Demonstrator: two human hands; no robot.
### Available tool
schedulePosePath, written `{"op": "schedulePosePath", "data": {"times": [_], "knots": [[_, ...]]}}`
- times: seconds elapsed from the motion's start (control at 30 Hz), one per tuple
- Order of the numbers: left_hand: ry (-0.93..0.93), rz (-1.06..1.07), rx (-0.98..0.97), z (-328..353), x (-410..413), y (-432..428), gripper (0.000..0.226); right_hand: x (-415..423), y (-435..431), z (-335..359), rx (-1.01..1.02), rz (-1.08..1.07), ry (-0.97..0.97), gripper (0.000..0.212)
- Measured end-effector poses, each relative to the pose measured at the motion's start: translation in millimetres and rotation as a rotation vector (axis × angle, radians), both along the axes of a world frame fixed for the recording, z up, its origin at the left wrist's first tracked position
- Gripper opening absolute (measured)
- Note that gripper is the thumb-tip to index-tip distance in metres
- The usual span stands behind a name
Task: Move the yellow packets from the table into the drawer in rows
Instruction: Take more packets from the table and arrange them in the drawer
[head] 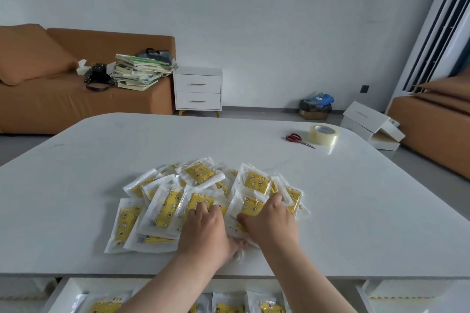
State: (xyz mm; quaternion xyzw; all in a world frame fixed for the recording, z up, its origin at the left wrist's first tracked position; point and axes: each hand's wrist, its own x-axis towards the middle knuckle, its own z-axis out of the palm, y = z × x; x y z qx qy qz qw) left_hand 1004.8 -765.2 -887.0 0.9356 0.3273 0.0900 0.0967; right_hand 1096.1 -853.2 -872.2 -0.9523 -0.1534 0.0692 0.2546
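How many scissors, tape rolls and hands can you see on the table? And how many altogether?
Scissors: 1
Tape rolls: 1
Hands: 2, left hand and right hand
Total: 4, without the heaped yellow packets

Left grip [206, 227], right grip [270, 222] on yellow packets [166, 207] heap, drawer [64, 292] open below

Under the left hand [204, 229] and right hand [273, 222], the yellow packets [256, 183] bore star prints. Beyond the right hand, the scissors [294, 138] were red-handled, the worktop [152, 142] white.
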Motion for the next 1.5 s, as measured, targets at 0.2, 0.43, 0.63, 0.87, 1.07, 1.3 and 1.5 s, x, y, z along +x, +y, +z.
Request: {"op": "schedulePosePath", "data": {"times": [0.2, 0.43, 0.63, 0.87, 1.07, 1.3, 1.5], "knots": [[-0.009, 0.059, -0.195, 6.6, -2.0, -0.2, 0.082, 9.0, -7.9, -2.5, 0.109, -0.051, 0.118, 0.058], [-0.112, 0.088, -0.432, 12.2, -3.8, 11.6, 0.074, 19.7, -10.7, -6.2, 0.173, -0.075, 0.186, 0.032], [-0.245, 0.125, -0.545, 15.9, -6.4, 34.0, 0.034, 28.3, -9.1, 2.2, 0.344, -0.092, 0.354, 0.027], [-0.288, 0.271, -0.396, 21.8, -15.5, 68.2, 0.029, 36.6, -16.2, 18.1, 0.680, -0.116, 0.383, 0.024], [-0.102, 0.344, -0.113, 14.0, -13.2, 75.6, 0.037, 37.4, -12.9, 12.8, 0.759, -0.120, 0.325, 0.019], [-0.028, 0.349, -0.161, 11.9, -9.9, 80.6, 0.046, 41.7, -11.7, 14.5, 0.823, -0.158, 0.299, 0.018], [-0.008, 0.362, -0.132, 15.5, -11.7, 77.8, 0.041, 44.3, -16.8, 17.0, 0.875, -0.175, 0.314, 0.017]]}}
